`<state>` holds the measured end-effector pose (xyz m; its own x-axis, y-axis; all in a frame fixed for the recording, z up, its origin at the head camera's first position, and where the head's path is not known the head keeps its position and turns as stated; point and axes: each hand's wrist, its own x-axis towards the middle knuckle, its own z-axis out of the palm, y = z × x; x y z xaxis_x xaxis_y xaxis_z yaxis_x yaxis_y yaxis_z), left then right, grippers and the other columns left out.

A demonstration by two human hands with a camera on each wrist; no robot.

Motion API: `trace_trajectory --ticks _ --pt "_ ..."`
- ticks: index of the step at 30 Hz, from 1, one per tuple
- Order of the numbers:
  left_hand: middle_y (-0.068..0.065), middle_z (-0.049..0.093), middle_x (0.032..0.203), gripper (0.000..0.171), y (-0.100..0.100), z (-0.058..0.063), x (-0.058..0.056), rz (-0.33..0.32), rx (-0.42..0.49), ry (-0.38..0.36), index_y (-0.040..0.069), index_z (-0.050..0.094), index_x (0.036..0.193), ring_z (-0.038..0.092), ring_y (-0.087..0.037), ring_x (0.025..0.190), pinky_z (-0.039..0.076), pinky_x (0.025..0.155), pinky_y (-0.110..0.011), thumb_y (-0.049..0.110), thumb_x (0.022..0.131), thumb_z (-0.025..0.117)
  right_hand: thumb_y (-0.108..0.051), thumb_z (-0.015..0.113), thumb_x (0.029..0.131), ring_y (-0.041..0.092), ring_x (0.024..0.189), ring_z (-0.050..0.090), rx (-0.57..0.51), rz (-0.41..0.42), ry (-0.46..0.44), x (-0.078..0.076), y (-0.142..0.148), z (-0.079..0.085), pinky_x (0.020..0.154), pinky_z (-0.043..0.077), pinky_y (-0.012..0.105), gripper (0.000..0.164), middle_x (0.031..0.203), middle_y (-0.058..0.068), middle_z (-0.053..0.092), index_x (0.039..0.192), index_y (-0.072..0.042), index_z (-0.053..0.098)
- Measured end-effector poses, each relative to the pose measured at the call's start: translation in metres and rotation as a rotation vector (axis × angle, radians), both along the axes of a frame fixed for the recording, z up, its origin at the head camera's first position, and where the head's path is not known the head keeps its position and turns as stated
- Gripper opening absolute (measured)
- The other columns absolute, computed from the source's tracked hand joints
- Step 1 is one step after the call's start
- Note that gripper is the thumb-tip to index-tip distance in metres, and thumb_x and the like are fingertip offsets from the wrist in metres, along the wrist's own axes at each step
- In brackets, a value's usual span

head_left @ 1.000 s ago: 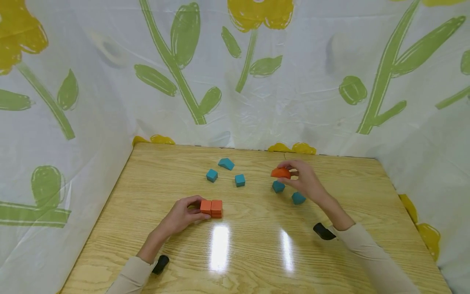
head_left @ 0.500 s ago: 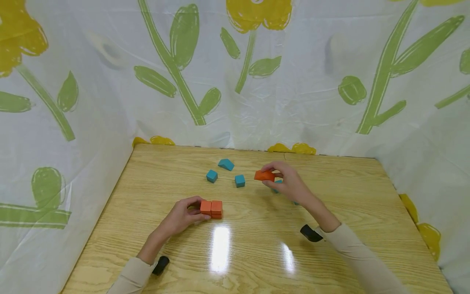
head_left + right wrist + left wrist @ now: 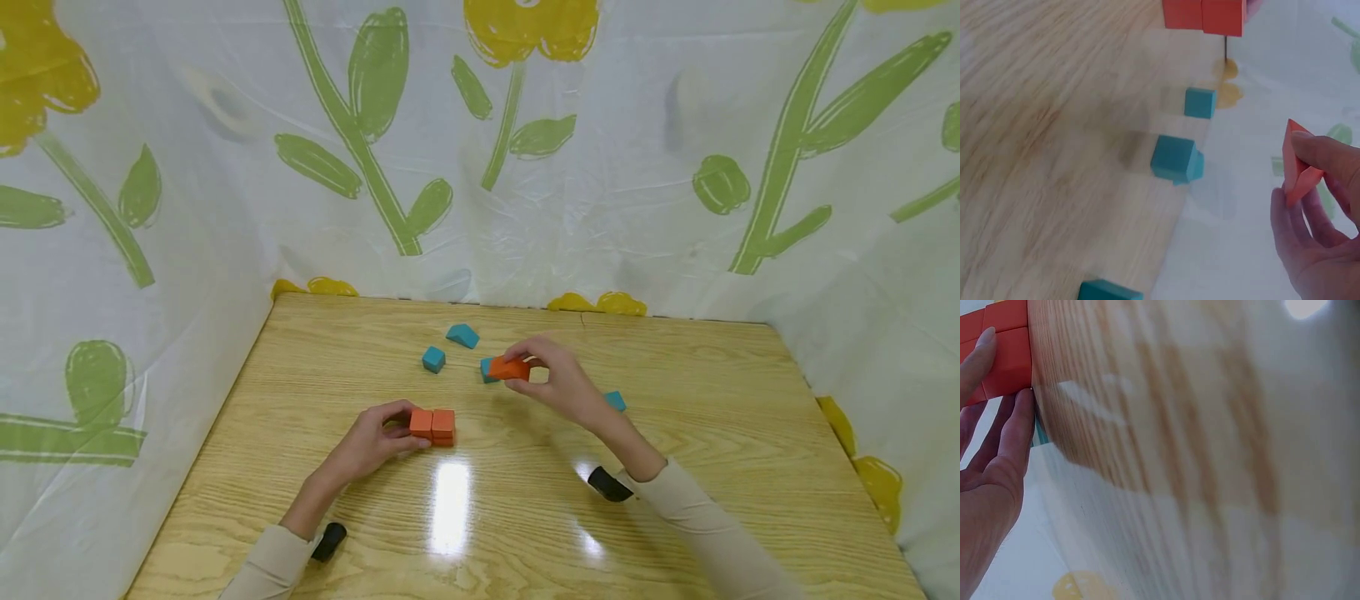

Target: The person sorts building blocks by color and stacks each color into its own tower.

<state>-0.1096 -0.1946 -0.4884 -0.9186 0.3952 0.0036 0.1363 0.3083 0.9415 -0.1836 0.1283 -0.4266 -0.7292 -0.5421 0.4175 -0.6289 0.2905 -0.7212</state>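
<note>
My left hand (image 3: 372,442) grips the left side of a stack of red cubes (image 3: 443,423), two side by side on top with more red beneath. In the left wrist view the thumb lies across the front of the red cubes (image 3: 1010,353), the other fingers behind. My right hand (image 3: 558,383) pinches a red triangular block (image 3: 508,368) between thumb and fingers, held up above the table. That block overlaps a blue cube (image 3: 487,372) in the head view. In the right wrist view the triangular block (image 3: 1297,169) shows with its slanted faces.
Behind the stack on the wooden table (image 3: 360,533) lie another blue cube (image 3: 433,360) and a blue triangular block (image 3: 462,336). A further blue block (image 3: 615,401) is partly hidden by my right forearm. White flowered cloth (image 3: 600,233) stands around the table's back and sides.
My right hand has carried the red triangular block leftward, from over the blue blocks at the right to in front of the middle blue cube. My left hand has stayed at the stack.
</note>
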Motion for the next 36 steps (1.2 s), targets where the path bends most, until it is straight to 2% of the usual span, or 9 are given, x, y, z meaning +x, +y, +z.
trace_trajectory --ticks 6,15,20,24,36 --pt "-0.014 0.066 0.12 0.03 0.0 0.0 0.0 0.0 -0.002 -0.005 0.003 0.068 0.118 0.064 -0.034 0.118 0.056 0.097 -0.03 0.005 0.091 0.078 0.004 0.083 0.083 0.024 0.102 0.065 -0.001 0.036 -0.002 0.004 -0.015 -0.004 0.085 0.061 0.034 0.035 0.113 0.009 0.069 0.115 -0.004 0.069" --pt "-0.014 0.066 0.119 0.029 0.0 0.002 0.0 0.006 -0.004 -0.017 0.003 0.068 0.118 0.064 -0.033 0.117 0.056 0.097 -0.03 0.004 0.091 0.078 -0.001 0.083 0.085 0.021 0.102 0.064 0.009 0.094 -0.027 0.012 -0.042 -0.008 0.089 0.06 0.038 0.03 0.113 0.007 0.067 0.111 -0.006 0.068" --pt "-0.011 0.067 0.116 0.028 0.001 0.003 -0.001 0.013 -0.013 -0.012 0.006 0.069 0.116 0.064 -0.029 0.115 0.056 0.096 -0.029 0.003 0.089 0.079 0.001 0.082 0.086 0.021 0.105 0.064 0.027 0.12 -0.043 0.016 -0.055 -0.01 0.092 0.059 0.033 0.031 0.114 0.007 0.068 0.113 -0.005 0.069" --pt "-0.012 0.067 0.115 0.027 0.001 0.002 -0.001 0.003 -0.009 -0.003 0.005 0.069 0.115 0.063 -0.031 0.114 0.056 0.097 -0.03 0.003 0.09 0.078 0.0 0.082 0.087 0.021 0.107 0.063 0.024 0.146 -0.034 0.019 -0.062 -0.014 0.091 0.058 0.03 0.031 0.116 0.007 0.068 0.114 -0.005 0.068" --pt "-0.013 0.066 0.116 0.027 0.0 0.0 -0.001 -0.013 0.026 0.026 0.003 0.068 0.115 0.065 -0.027 0.112 0.057 0.095 -0.029 0.0 0.09 0.077 -0.001 0.081 0.088 0.024 0.11 0.061 0.066 0.159 -0.022 0.031 -0.082 -0.027 0.091 0.057 0.025 0.031 0.119 0.009 0.065 0.116 -0.003 0.067"
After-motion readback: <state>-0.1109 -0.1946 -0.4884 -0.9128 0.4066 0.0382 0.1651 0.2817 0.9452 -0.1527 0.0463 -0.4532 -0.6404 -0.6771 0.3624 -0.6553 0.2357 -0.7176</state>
